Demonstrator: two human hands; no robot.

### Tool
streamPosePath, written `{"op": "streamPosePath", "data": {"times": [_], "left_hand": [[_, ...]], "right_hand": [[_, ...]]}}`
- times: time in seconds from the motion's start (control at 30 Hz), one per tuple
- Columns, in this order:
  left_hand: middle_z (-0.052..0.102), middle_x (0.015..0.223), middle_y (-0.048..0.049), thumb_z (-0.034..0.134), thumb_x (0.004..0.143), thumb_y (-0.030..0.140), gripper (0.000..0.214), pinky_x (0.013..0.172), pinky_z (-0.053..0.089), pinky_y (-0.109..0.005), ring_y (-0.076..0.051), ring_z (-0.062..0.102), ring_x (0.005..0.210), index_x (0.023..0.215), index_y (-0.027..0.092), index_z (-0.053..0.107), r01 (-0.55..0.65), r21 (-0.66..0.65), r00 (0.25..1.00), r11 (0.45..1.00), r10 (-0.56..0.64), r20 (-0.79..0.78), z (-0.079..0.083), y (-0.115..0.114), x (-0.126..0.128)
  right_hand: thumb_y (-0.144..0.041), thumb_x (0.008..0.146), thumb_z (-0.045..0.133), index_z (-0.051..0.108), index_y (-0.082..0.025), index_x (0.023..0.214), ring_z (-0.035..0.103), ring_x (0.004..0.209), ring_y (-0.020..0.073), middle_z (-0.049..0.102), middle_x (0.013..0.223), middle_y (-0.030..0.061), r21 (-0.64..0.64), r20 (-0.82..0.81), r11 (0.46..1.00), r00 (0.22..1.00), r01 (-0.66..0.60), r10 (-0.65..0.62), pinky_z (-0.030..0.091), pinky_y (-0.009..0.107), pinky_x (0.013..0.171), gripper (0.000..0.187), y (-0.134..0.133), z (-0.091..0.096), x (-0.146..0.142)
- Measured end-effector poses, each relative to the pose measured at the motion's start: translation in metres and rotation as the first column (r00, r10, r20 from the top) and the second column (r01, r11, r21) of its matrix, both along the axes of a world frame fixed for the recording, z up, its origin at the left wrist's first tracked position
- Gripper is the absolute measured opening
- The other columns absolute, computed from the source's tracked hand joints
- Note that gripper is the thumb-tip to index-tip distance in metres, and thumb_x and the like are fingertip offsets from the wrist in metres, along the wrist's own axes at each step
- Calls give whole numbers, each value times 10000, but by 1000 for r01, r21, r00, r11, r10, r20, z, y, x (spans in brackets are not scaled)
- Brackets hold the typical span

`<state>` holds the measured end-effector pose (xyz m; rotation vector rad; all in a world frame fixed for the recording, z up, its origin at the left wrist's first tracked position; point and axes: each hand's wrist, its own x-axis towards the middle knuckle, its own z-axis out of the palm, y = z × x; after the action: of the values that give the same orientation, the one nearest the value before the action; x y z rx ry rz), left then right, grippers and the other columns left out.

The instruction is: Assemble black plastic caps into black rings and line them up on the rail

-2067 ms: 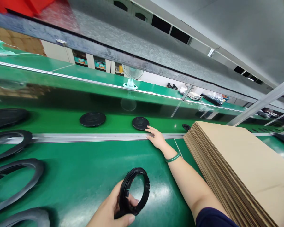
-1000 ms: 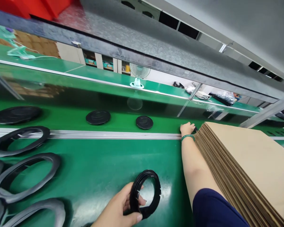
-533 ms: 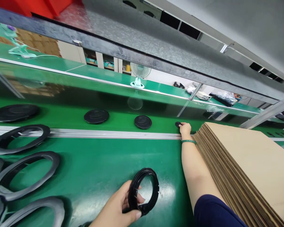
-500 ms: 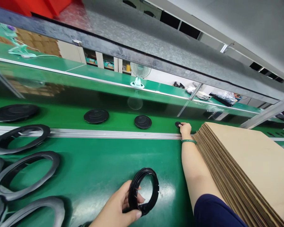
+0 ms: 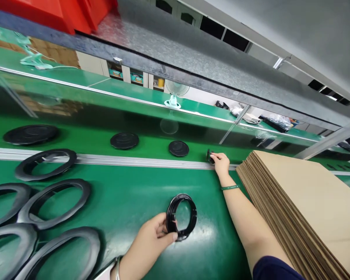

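My left hand [image 5: 153, 238] is closed on the rim of a black plastic ring [image 5: 181, 212], holding it just above the green bench mat near me. My right hand [image 5: 221, 162] reaches out to the metal rail [image 5: 140, 161] and pinches a small black part [image 5: 209, 156], lifted on edge at the belt's near side. Two black round discs [image 5: 178, 148] [image 5: 124, 140] lie on the green conveyor belt left of that hand. A green bangle [image 5: 230, 188] sits on my right wrist.
A thick stack of flat cardboard sheets [image 5: 306, 206] lies against my right arm. Several large black oval rings [image 5: 54, 196] lie on the bench at left. A larger black disc [image 5: 30, 134] rides the belt far left. A small fan [image 5: 173, 95] stands beyond; red bins [image 5: 55, 11] overhead.
My right hand drew back leftward from beside the cardboard with the small black part, now tipped up at the rail. My left hand pushed the ring slightly further out.
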<state>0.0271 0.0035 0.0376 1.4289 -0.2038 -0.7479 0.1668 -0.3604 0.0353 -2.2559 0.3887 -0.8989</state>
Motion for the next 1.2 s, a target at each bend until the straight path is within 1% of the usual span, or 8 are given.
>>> {"op": "streamPosePath", "data": {"times": [0.13, 0.23, 0.33, 0.47, 0.57, 0.67, 0.9, 1.2], "left_hand": [[737, 958, -69, 689, 710, 275, 244, 900, 541, -397, -248, 706, 941, 915, 186, 591, -117, 67, 989, 991, 110, 102, 2, 3, 2], [740, 982, -70, 687, 736, 271, 285, 918, 540, -418, -246, 712, 958, 964, 198, 532, -180, 106, 974, 978, 162, 160, 1, 4, 2], [739, 1009, -69, 704, 744, 264, 390, 927, 544, -425, -248, 715, 983, 1057, 199, 481, -193, 109, 974, 975, 176, 145, 0, 4, 2], [725, 1032, -59, 721, 754, 274, 445, 892, 562, -415, -250, 719, 970, 1099, 199, 451, -186, 145, 977, 972, 167, 131, 1, 4, 2], [720, 987, -40, 725, 760, 289, 462, 821, 577, -391, -240, 726, 900, 1111, 202, 437, -177, 186, 981, 967, 156, 118, 3, 5, 2], [704, 980, -30, 720, 761, 277, 471, 787, 578, -366, -227, 718, 877, 1126, 206, 430, -187, 212, 979, 959, 165, 116, 3, 5, 1], [687, 999, -25, 748, 740, 292, 472, 818, 576, -373, -229, 707, 925, 1091, 213, 442, -218, 211, 972, 953, 192, 136, 1, 5, -2], [707, 996, -23, 736, 718, 272, 474, 773, 586, -372, -235, 726, 880, 1095, 226, 452, -206, 239, 974, 949, 175, 147, 4, 5, 0]], "right_hand": [[-335, 867, 722, 787, -230, 854, 622, 768, 216, 663, 789, 29, 64, 5, 965, 967, -254, 254, 520, 343, 728, 124, 85, 6, -59], [-337, 910, 719, 777, -253, 888, 601, 721, 206, 642, 776, 24, 74, 60, 855, 858, -513, 510, 507, 338, 651, 105, 135, 17, -105], [-294, 978, 647, 750, -235, 967, 595, 744, 208, 643, 801, 41, -85, 58, 755, 753, -651, 656, 505, 355, 669, 119, 160, 25, -131], [-207, 1021, 552, 701, -205, 1059, 585, 760, 205, 658, 840, 60, -293, 11, 622, 648, -726, 761, 507, 364, 689, 154, 166, 20, -136], [-171, 1028, 514, 686, -209, 1080, 595, 770, 193, 670, 889, 62, -332, -32, 556, 598, -762, 801, 525, 344, 682, 184, 165, 12, -133], [-162, 1028, 496, 688, -211, 1058, 608, 795, 193, 664, 896, 61, -347, -78, 520, 576, -781, 814, 546, 339, 708, 201, 164, 8, -133], [-111, 983, 567, 655, -179, 1126, 608, 781, 206, 667, 865, 61, -452, 1, 493, 552, -743, 834, 518, 347, 664, 181, 160, 9, -132], [-186, 1011, 574, 679, -184, 1030, 601, 760, 184, 674, 868, 60, -378, -37, 495, 547, -783, 836, 491, 329, 656, 107, 160, 8, -127]]}}
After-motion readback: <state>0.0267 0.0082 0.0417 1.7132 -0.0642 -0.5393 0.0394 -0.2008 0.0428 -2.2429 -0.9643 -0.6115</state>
